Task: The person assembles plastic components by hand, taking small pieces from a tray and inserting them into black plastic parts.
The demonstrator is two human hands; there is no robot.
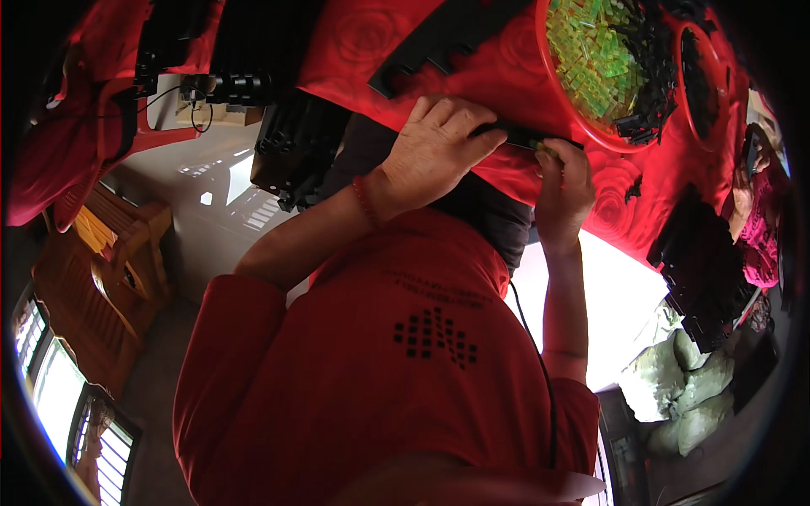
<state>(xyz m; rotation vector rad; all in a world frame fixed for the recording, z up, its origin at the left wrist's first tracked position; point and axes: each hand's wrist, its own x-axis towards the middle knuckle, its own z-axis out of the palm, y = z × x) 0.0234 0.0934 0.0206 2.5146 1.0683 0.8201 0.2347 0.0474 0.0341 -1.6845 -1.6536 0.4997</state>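
Observation:
A narrow black plastic strip [518,135] is held level at the near edge of the red-covered table. My left hand [439,139] grips it from the left, fingers curled over its far side and thumb along it. At its right end my right hand [564,187] is closed in a pinch, with a small yellow-green translucent piece [547,150] at the thumb and fingertip. Whether that piece touches the strip I cannot tell. Beyond my left hand lies a long black part with notches [439,52]. A red basin [564,110] holds yellow-green pieces and black pieces.
A second red basin [685,110] with dark contents stands to the right. Stacked black parts rise at the right [699,261] and beside my left arm [295,143]. Another person's arm [742,198] shows at far right. Pale sacks [696,384], a red chair [156,135] and wooden furniture [101,278] stand around.

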